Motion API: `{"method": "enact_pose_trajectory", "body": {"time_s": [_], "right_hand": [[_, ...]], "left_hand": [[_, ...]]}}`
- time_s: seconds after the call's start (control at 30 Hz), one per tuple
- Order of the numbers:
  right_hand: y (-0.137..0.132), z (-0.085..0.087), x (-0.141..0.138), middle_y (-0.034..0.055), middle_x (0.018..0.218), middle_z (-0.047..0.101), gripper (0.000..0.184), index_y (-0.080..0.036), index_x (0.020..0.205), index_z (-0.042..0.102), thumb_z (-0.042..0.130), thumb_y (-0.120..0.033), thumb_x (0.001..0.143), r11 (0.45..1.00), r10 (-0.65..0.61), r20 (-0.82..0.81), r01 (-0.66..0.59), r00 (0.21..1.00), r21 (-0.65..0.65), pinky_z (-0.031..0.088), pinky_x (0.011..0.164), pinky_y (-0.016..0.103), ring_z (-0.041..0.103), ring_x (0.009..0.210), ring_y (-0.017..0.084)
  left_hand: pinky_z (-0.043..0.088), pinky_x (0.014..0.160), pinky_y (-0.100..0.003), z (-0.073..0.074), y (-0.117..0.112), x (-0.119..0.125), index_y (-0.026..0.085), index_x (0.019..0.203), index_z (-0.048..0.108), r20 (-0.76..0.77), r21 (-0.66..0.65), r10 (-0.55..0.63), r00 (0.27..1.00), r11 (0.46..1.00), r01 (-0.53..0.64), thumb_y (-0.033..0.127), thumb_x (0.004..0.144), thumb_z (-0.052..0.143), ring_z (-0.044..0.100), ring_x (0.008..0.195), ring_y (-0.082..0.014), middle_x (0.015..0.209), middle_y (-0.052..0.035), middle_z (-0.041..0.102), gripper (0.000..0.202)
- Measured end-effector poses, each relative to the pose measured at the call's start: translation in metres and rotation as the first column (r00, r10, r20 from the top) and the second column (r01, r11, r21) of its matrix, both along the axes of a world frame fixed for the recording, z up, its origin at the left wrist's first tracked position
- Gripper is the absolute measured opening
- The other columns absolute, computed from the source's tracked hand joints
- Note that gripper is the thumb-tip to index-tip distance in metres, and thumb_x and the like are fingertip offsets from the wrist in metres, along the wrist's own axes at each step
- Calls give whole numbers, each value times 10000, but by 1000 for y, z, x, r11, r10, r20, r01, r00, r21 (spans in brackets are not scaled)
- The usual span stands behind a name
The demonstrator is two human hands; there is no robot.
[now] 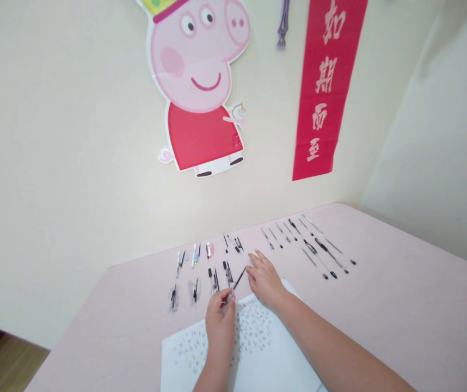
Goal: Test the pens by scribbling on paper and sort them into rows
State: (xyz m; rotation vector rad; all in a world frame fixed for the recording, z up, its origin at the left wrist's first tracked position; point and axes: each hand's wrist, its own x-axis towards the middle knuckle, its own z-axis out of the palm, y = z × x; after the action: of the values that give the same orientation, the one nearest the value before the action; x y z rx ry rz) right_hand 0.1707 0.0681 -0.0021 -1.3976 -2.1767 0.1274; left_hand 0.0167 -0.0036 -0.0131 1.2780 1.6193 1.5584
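My left hand [220,321] is closed in a pinch around a thin black pen [238,281], which slants up to the right, its lower end over a white sheet of paper [264,354] covered with small grey marks. My right hand [264,279] lies open and flat, fingers stretched out, on the paper's far edge and the pink table [400,305], just right of the pen. The paper lies under both hands at the table's near side.
Several pens [319,250] lie in a row at the far right of the table. More short pens and caps [195,272] lie in rows at the far left, near the cream wall. A cartoon pig cutout [201,87] and a red banner [325,92] hang on the wall.
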Motion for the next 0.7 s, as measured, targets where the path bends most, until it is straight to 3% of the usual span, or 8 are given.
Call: {"method": "enact_pose_trajectory", "body": {"time_s": [0.2, 0.5, 0.7], "right_hand": [[1, -2, -1, 136, 1378, 475, 330, -123, 1082, 682, 504, -117, 803, 1000, -8, -15, 8, 1000, 28, 256, 1108, 434, 251, 1367, 261], [7, -8, -1, 94, 1274, 579, 263, -167, 804, 731, 489, -63, 812, 995, 30, -34, -26, 999, 99, 320, 1082, 437, 324, 1335, 258], [9, -8, 1, 111, 1204, 609, 228, -152, 759, 698, 498, -44, 781, 994, 74, -106, -64, 992, 90, 324, 1078, 445, 373, 1290, 264]], "left_hand": [[479, 804, -382, -1, 0, 0, 182, 852, 712, -10, 6, 1, 1000, 1000, -1, 335, 688, 631, 607, 806, -220, 878, -85, 680, 238], [486, 785, -374, -4, 0, -1, 199, 842, 718, -48, 35, -6, 999, 999, 8, 318, 700, 631, 614, 799, -213, 863, -71, 687, 204], [495, 742, -369, 2, 0, 0, 205, 806, 722, -42, 43, -4, 999, 999, 6, 320, 678, 636, 614, 764, -215, 811, -65, 689, 192]]}}
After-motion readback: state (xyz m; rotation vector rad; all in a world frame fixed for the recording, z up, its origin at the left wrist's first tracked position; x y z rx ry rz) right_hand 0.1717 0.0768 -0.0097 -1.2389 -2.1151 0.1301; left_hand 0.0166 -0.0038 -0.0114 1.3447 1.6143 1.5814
